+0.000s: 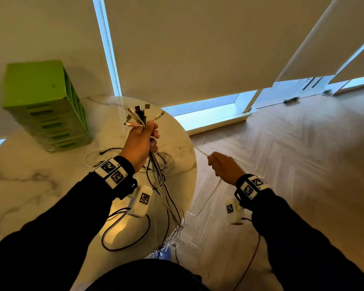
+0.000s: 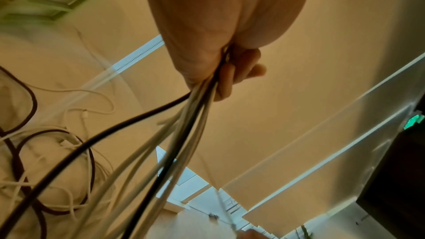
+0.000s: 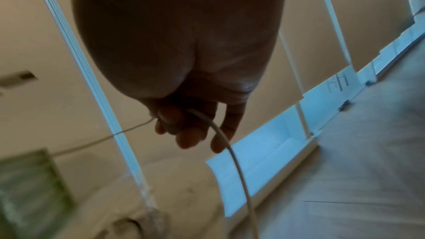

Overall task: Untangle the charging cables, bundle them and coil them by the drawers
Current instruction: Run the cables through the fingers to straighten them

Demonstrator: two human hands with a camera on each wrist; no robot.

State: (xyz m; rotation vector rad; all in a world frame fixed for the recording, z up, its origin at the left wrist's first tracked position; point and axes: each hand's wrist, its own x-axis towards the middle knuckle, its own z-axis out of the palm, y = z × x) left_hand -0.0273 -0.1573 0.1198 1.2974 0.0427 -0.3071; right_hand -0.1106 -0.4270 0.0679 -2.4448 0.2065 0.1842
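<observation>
You had your left hand (image 1: pixel 140 141) up over the round marble table (image 1: pixel 40 185), fist wrapped tight around a bunch of charging cables (image 1: pixel 156 164) w/ the plug ends (image 1: pixel 139 114) fanning out above your knuckles. Rest of the bundle hung down from your fist, a mix of white & black cords trailing over the table edge toward the floor. From the left wrist view you could see more loose cable (image 2: pixel 57 152) lying in loops on the tabletop, still pretty messy tbh. Your right hand (image 1: pixel 225 166) was off to the right, out past the table over the wood floor (image 1: pixel 292 164), fingers curled round one thin white cable (image 3: pixel 239 170) that ran taut back toward the bunch. Green drawers (image 1: pixel 46 106) sat at the far left of the table, well apart from both hands.
</observation>
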